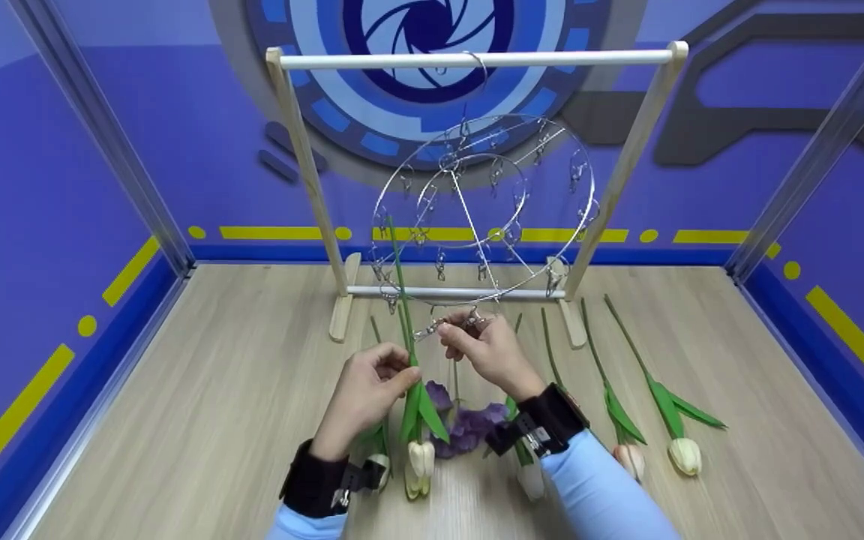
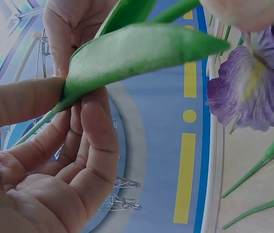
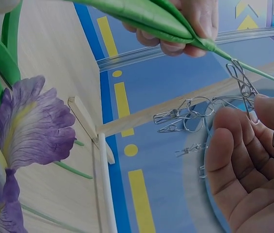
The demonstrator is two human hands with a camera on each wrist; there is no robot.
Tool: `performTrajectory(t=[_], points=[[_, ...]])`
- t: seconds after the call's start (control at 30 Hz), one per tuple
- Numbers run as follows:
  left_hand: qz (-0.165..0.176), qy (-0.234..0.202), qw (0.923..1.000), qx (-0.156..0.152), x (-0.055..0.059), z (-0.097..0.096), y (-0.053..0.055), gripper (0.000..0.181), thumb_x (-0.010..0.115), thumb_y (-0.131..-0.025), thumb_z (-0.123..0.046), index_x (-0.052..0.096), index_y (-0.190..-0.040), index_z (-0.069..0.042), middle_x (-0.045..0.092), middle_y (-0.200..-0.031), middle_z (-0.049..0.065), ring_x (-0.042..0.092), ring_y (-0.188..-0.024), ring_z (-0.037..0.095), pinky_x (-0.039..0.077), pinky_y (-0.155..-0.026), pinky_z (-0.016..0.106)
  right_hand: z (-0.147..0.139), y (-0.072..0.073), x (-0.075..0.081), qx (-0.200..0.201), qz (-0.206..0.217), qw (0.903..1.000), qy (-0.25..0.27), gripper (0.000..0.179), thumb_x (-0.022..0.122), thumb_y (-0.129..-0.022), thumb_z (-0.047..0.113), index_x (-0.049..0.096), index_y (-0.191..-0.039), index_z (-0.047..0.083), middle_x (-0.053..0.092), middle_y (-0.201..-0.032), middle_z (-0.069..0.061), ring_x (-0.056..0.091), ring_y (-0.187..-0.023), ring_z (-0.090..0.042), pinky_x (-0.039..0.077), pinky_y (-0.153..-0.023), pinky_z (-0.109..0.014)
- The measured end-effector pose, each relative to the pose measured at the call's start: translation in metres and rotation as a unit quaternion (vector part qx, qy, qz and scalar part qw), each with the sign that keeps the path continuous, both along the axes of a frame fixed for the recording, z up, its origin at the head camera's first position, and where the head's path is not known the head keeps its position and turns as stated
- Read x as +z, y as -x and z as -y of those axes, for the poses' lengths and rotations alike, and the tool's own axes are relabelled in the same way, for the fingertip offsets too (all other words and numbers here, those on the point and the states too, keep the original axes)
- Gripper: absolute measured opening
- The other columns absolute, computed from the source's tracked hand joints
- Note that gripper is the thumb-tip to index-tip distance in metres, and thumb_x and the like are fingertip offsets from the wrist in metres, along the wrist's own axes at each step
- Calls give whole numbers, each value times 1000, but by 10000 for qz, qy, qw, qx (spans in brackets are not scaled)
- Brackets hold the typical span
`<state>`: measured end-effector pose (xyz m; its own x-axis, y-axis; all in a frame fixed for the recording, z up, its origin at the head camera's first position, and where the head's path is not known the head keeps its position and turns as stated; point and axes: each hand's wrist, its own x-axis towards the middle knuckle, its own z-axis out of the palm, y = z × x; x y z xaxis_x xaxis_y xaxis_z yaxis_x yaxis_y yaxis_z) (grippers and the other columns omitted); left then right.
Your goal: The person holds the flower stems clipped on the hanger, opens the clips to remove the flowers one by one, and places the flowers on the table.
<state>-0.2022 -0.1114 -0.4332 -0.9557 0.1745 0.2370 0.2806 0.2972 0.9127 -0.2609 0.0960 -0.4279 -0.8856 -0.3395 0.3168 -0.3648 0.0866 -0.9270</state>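
Note:
My left hand pinches an artificial white tulip between thumb and fingers, just where its green leaves meet the stem. The flower hangs head down and its stem points up toward a round metal clip hanger. At the hanger's near lower rim, my right hand pinches a small wire clip between thumb and fingers. In the right wrist view the clip's tip meets the thin stem, a little beyond the left fingertips. Other metal clips dangle near the right fingers.
The hanger hooks onto the top bar of a wooden stand. On the table lie a purple iris and several tulips, including a white one and a pinkish one at the right. Blue panels enclose the table.

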Motion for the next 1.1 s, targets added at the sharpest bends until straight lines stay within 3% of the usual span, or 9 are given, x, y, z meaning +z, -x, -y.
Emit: performTrajectory(t=[0.5,0.83,1.1], points=[[-59,-86,9999,-53,0,1,0,10,75,-92,-8,70,-94,1,71,-87,9,61,-73,12,51,-67,23,-3,0,-2,10,170,9999,-26,20,65,-101,8,69,-108,-11,68,-84,-7,65,-67,-9,56,-65,-24],[-101,-15,9999,-52,-1,4,1,11,75,-93,-7,69,-94,2,71,-86,10,62,-73,13,51,-67,22,-6,-1,-2,86,284,9995,-64,23,62,-103,9,68,-114,-11,68,-90,-14,64,-68,-10,55,-65,-24],[-77,-60,9999,-36,-1,6,1,12,74,-94,-7,69,-96,3,71,-87,12,63,-73,13,52,-66,23,-9,2,-2,48,290,9994,-168,26,61,-103,10,67,-119,-11,68,-90,-2,64,-68,-11,56,-65,-25]])
